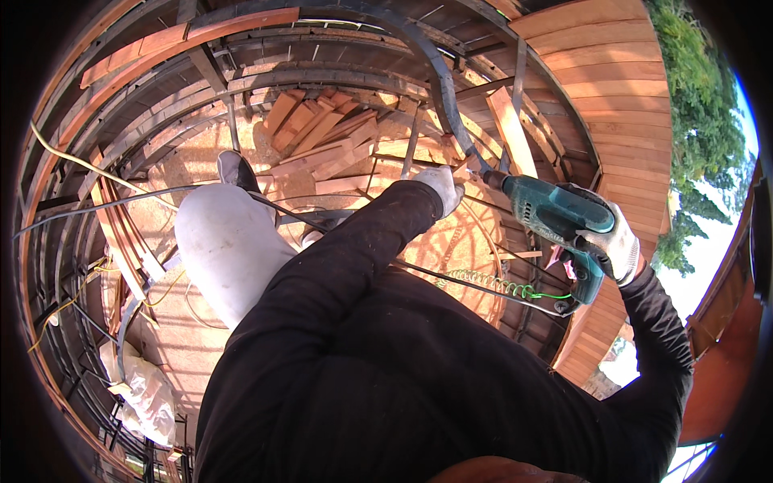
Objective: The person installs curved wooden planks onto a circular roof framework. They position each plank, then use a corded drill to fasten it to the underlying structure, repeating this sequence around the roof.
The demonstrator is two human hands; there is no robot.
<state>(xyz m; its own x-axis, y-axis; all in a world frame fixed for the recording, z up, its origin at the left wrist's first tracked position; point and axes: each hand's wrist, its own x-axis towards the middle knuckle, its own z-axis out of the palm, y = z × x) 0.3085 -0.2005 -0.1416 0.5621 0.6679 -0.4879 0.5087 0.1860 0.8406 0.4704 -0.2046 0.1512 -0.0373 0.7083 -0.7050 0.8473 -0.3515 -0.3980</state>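
Observation:
My right hand (618,248), in a white knit glove, grips the handle of a teal power drill (555,211). The drill lies almost level, its dark chuck pointing left at a dark curved metal beam (445,97). My left hand (441,189), also gloved, is closed right by the drill's front end. A small piece of reddish wood (462,170) shows at its fingers; what the fingers close on is mostly hidden. A green coiled cord (499,283) hangs by the base of the drill's handle.
Below lies a pile of cut wooden boards (322,133) on a sunlit floor. Curved dark rails (322,79) ring the space. Wood planking (616,105) rises at the right, with trees (696,97) beyond. Black cables (113,208) cross near my leg. A plastic bag (149,402) sits lower left.

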